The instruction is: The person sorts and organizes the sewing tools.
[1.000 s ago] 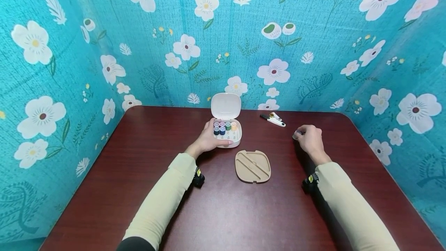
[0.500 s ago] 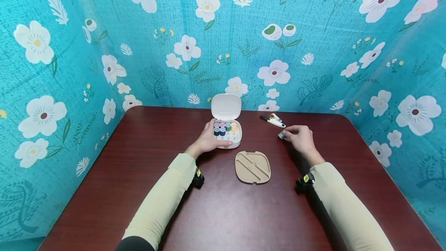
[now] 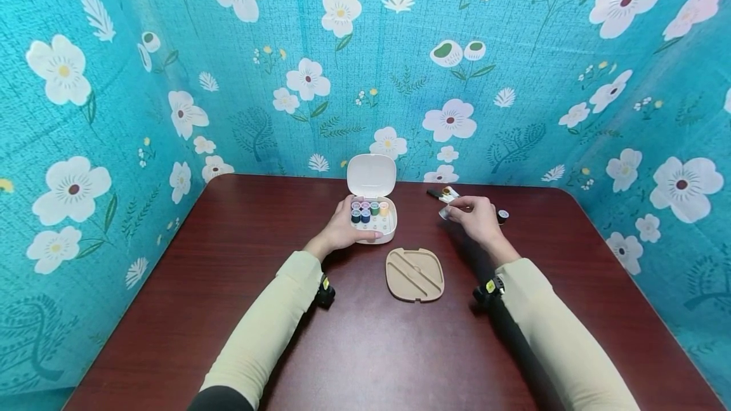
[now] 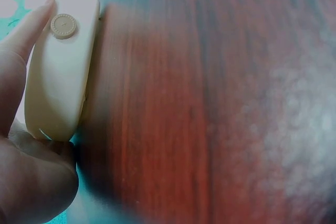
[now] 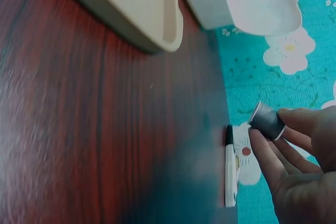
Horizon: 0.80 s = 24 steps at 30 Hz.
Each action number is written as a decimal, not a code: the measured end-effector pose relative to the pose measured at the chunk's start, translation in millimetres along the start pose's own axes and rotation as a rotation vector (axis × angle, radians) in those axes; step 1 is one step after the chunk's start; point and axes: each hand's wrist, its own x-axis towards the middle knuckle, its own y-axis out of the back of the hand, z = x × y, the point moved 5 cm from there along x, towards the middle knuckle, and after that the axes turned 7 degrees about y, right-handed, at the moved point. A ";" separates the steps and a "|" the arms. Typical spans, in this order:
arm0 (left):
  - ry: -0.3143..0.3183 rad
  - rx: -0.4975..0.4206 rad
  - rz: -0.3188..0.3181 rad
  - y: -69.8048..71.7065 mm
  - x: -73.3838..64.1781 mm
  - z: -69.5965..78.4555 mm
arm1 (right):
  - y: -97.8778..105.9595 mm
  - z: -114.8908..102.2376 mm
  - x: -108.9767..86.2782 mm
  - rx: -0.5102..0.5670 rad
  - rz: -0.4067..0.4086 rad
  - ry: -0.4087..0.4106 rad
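My left hand (image 3: 341, 228) grips the white sewing box (image 3: 389, 231) by its left side, the thumb lying along its front wall. The box's lid (image 3: 371, 173) stands up at the back. Several thread spools (image 3: 365, 215) in different colours stand on pegs inside, toward the back and left; bare pegs show at the front. In the right wrist view, a grey thread spool (image 5: 266, 121) is pinched between the thumb and fingers of my right hand (image 5: 299, 156). From the head, my right hand (image 3: 476, 217) is over the table, right of the box and apart from it.
A tan tray (image 3: 415, 274) with diagonal ridges lies in front of the box. A slim white-and-black tool (image 5: 230, 169) lies near the back edge, beside a small gold-coloured item (image 3: 446, 191). One dark spool (image 3: 502, 215) stands right of my right hand. A floral curtain (image 3: 371, 62) hangs behind the table.
My right hand has moved left toward the box with the grey thread spool, and the dark spool behind it has come into view. The left hand and box have stayed put.
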 end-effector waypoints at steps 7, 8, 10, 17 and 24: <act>0.012 0.013 -0.002 0.5 1.8 -1.9 | -12.6 -16.2 6.9 -0.013 -0.017 0.022; 0.011 0.016 -0.002 0.4 2.1 -2.1 | -15.1 -18.5 8.1 -0.001 -0.019 0.025; 0.009 0.017 -0.003 0.4 2.5 -2.3 | -20.0 -23.6 10.3 0.018 -0.022 0.031; 0.006 0.006 -0.003 0.2 2.2 -2.8 | -36.7 -43.3 17.8 0.010 -0.031 0.089; -0.002 -0.003 0.000 0.1 1.2 -1.6 | -54.3 -53.7 23.1 0.009 -0.059 0.153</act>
